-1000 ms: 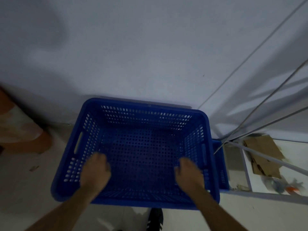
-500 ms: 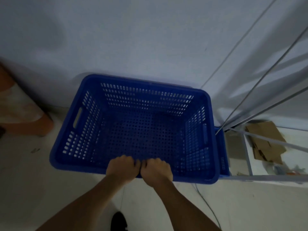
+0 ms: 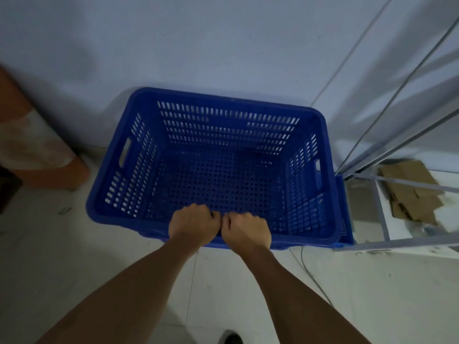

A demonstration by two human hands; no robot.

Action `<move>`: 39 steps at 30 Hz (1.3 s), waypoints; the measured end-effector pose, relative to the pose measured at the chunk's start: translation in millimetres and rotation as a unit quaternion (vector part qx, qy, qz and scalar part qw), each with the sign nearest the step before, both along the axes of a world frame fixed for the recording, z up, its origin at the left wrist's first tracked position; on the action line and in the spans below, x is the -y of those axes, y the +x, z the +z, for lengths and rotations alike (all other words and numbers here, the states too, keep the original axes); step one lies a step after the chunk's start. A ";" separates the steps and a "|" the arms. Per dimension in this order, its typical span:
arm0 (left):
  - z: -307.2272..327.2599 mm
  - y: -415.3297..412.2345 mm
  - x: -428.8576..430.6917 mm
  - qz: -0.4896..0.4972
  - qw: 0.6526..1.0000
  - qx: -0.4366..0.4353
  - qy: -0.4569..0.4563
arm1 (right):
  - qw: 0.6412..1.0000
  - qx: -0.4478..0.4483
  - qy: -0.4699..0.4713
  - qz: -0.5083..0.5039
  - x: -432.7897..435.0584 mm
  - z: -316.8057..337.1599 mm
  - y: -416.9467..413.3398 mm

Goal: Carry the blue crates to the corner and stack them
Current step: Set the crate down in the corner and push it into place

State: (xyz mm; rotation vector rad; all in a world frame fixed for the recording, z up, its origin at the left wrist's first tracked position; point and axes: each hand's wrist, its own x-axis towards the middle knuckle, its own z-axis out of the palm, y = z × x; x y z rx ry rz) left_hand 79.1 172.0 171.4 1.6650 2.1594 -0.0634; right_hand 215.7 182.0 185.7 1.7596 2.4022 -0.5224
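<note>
A large blue perforated crate [image 3: 223,155] stands against the white wall, empty inside. It sits on top of another blue crate [image 3: 346,219], of which only the right edge and near corner show. My left hand [image 3: 192,225] and my right hand [image 3: 246,229] are side by side, knuckles touching, both curled over the middle of the crate's near rim.
An orange and white cylinder [image 3: 37,145] stands on the floor to the left. A metal rack frame [image 3: 397,242] is at the right, with flattened cardboard [image 3: 409,192] inside. A thin cable [image 3: 313,274] runs along the floor tiles. My shoe [image 3: 231,340] shows at the bottom.
My hands came out of the crate's interior and met at the middle of the near rim. Since half a second ago they have stayed there, and the crate has kept its place.
</note>
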 end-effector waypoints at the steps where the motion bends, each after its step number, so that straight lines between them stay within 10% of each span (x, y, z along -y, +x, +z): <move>1: 0.1 0.2 0.0 -0.001 1.000 0.005 0.003 | 1.000 0.012 -0.005 0.005 1.6 1.2 -0.4; 19: -6.6 -3.6 -24.7 -0.018 1.000 0.011 -0.011 | 0.991 -0.010 0.115 -0.066 -20.1 -24.7 -13.0; 39: 6.7 -2.8 -13.4 -0.021 0.999 0.028 -0.039 | 0.997 0.070 -0.038 0.008 -14.3 -0.6 -8.7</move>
